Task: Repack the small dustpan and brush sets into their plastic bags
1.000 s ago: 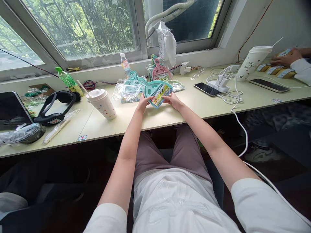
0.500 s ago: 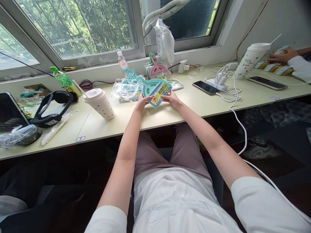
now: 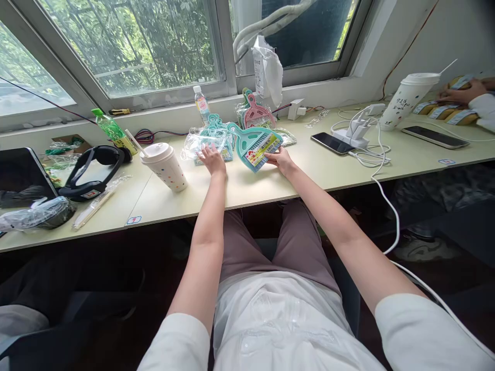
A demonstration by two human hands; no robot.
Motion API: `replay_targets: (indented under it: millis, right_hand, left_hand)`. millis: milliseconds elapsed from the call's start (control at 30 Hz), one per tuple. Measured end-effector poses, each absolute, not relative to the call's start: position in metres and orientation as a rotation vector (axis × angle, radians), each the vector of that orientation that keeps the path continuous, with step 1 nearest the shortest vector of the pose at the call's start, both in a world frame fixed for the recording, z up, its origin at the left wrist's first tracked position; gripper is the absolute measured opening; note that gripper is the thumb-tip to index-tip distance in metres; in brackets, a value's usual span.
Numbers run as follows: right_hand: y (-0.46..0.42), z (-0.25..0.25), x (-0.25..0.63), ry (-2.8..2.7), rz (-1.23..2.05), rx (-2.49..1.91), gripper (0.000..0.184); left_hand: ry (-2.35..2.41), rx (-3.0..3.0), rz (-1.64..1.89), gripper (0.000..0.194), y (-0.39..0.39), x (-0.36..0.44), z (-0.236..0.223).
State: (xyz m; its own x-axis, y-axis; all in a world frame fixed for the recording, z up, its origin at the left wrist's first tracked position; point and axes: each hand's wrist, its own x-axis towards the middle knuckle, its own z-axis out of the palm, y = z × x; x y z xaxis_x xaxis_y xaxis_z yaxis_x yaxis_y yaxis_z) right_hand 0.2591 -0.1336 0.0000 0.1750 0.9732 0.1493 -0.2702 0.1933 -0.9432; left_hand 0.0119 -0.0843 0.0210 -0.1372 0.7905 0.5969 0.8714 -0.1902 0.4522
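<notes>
Right hand point(image 3: 283, 161) pinching, left hand point(image 3: 214, 161) spreading its fingers
The right fingers are gripping the right edge of a teal plastic dustpan-and-brush set point(image 3: 243, 139), which is tilting over the pale yellow tabletop point(image 3: 240, 188); the left is reaching over crinkled clear plastic film point(image 3: 191, 147), contact unclear. With only 1 hand holding, a firm pinch near the printed card label point(image 3: 256, 153) is probably steadying it best, without creasing the card.

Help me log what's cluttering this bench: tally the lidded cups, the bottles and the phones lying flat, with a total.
Lidded cups: 2
Bottles: 2
Phones lying flat: 2
Total: 6
</notes>
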Motion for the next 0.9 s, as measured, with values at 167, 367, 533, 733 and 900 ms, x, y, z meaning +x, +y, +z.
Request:
replay_targets:
  millis: [167,367,533,733,900]
  right_hand:
    - [-0.133,0.000,0.259,-0.953,1.089,-0.966,0.071]
    - [-0.132,0.001,0.260,-0.920,1.066,-0.970,0.068]
    - [-0.133,0.002,0.263,-0.937,1.076,-1.016,0.060]
    - [-0.130,0.002,0.269,-0.914,1.044,-1.019,0.057]
    - [-0.132,0.004,0.271,-0.853,1.050,-1.003,0.054]
  left_hand:
    - [-1.975,-2.076,-1.106,0.040,-0.080,0.006,0.019]
    - [-1.802,-2.137,-1.280,0.033,-0.091,0.012,0.023]
    - [-1.791,-2.243,-1.340,0.028,-0.097,0.017,0.025]
    - [-1.582,-2.571,-1.194,0.015,-0.107,0.030,0.024]
    - [-1.627,-2.634,-0.980,0.014,-0.095,0.029,0.015]
